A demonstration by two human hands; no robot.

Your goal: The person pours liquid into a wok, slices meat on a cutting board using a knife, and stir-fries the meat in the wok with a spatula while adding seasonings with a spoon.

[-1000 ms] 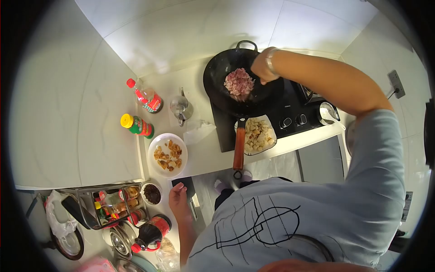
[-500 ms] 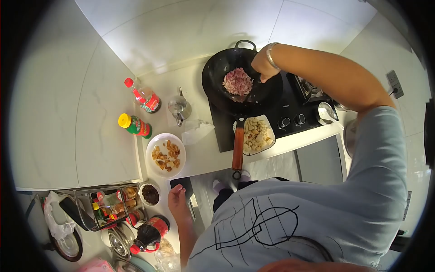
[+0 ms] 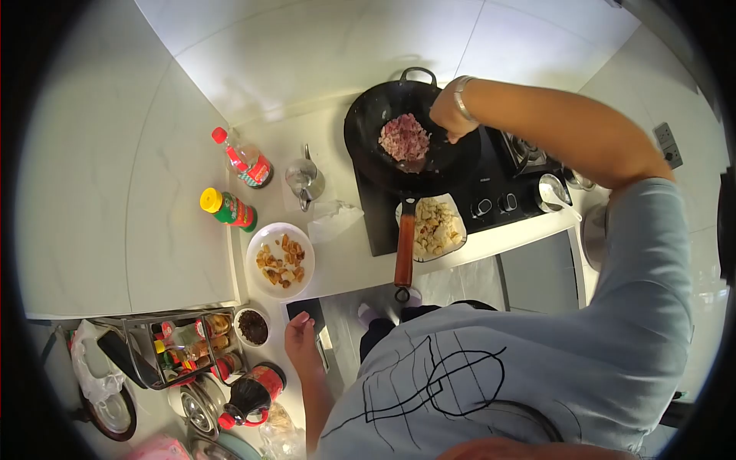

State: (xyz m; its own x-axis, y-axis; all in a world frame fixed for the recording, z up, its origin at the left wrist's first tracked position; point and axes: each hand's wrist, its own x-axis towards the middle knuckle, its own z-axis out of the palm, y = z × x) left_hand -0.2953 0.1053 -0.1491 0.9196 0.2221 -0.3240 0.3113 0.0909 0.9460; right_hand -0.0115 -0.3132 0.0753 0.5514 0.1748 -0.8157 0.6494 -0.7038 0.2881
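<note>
Nearest us, our left hand (image 3: 300,339) hangs by the edge of the counter (image 3: 345,272), fingers loosely curled and released, near a small bowl (image 3: 267,336) of dark bits (image 3: 252,327) and a white plate (image 3: 306,247) of browned pieces (image 3: 291,249). Farther off, chopped pink meat (image 3: 404,138) lies in the black wok (image 3: 364,130). Our right hand (image 3: 452,113) bends over the wok's right side; we cannot tell what its mostly hidden fingers grasp.

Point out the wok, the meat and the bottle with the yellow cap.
Wok (image 3: 363,129): head view, bare inside wall, toward the picture's left.
Meat (image 3: 404,137): head view, middle of the heap.
Bottle with the yellow cap (image 3: 233,211): head view, middle of its body.
</note>
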